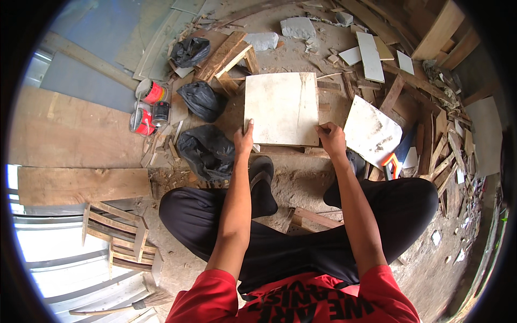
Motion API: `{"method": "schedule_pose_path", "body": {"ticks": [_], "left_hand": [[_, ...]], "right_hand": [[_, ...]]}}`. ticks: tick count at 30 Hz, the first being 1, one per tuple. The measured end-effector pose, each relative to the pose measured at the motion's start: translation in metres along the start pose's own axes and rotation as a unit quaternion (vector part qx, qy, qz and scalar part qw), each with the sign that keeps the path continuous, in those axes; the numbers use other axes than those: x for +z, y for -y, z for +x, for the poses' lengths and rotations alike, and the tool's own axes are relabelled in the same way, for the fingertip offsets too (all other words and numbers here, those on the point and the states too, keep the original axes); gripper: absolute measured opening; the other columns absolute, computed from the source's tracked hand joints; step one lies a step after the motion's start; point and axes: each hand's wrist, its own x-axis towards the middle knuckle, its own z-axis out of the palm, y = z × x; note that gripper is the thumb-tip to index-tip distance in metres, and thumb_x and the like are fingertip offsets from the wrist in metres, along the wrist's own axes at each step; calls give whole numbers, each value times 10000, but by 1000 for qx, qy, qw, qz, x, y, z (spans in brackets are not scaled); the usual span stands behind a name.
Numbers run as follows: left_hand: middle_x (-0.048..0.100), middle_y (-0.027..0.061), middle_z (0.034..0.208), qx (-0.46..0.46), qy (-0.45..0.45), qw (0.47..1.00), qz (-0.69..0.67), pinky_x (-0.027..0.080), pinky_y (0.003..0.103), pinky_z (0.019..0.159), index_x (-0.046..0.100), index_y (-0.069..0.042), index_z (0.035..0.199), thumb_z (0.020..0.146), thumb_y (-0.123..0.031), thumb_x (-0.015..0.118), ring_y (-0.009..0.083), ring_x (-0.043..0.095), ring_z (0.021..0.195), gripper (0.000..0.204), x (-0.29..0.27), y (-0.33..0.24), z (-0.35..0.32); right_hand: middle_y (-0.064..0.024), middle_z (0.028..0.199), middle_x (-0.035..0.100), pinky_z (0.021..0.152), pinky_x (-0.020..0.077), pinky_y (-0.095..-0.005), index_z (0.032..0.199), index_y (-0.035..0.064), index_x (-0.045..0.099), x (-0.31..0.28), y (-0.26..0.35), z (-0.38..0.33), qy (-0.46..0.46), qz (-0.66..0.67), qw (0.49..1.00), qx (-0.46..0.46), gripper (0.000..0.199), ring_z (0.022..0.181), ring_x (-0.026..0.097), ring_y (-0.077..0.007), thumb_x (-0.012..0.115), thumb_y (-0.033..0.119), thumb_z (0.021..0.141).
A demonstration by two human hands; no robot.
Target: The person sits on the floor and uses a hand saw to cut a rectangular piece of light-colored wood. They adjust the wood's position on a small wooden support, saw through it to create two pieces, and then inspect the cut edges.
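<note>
1. Red shirt and crossed legs in black trousers fill the near edge of my view; I am seated on the dirt floor with a black sandal just ahead of my knees.
2. My left hand has its grip closed on the near left corner of the pale square board, thumb on top, fingers under the edge.
3. My right hand grips the near right corner of the same board, knuckles curled over the edge, so both hands hold it.
4. That board lies flat, straight ahead of my legs, resting on rough wooden slats and scraps just beyond my hands. I judge it as being set or steadied in place: it sits square to me, with no tool on it and no cut or mark that I can make out, so any work on the board itself looks not yet begun.
5. A second pale board lies tilted just right of it, with an orange-handled tool near its lower edge.
6. Left of the board sit three black plastic bags, and further left some red cans.
7. Farther out, broken stone pieces and loose planks litter the ground.
</note>
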Motion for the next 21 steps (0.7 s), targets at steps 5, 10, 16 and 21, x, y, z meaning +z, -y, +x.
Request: {"method": "schedule_pose_path", "body": {"ticks": [5,10,16,21], "left_hand": [[635,196,1154,-43,19,998,-46,424,344,945,599,97,1173,893,-485,627,246,581,1088,646,5,3,0],[690,177,878,35,-48,996,-68,472,348,770,652,122,995,895,-459,636,204,622,833,590,9,17,-2],[684,179,868,42,-60,995,-68,470,353,763,651,116,994,894,-450,639,203,612,821,575,13,21,-8],[661,173,1032,28,-29,995,-91,442,341,855,622,110,1090,890,-438,647,209,585,950,584,3,16,-26]], "right_hand": [[-229,806,690,886,453,-483,826,-13,689,8,-11,-6,56,-225,972,-42,647,847,673,-391,469,588,916],[-254,807,683,853,471,-501,834,-27,693,-5,5,-3,176,-212,961,-7,757,849,675,-402,398,665,916],[-275,853,682,809,504,-458,863,-41,697,-6,-5,-5,163,-210,964,-11,781,890,677,-394,436,696,882],[-224,859,700,959,392,-510,968,-21,688,-9,0,-19,216,-198,955,45,795,970,665,-360,418,721,872]]}}
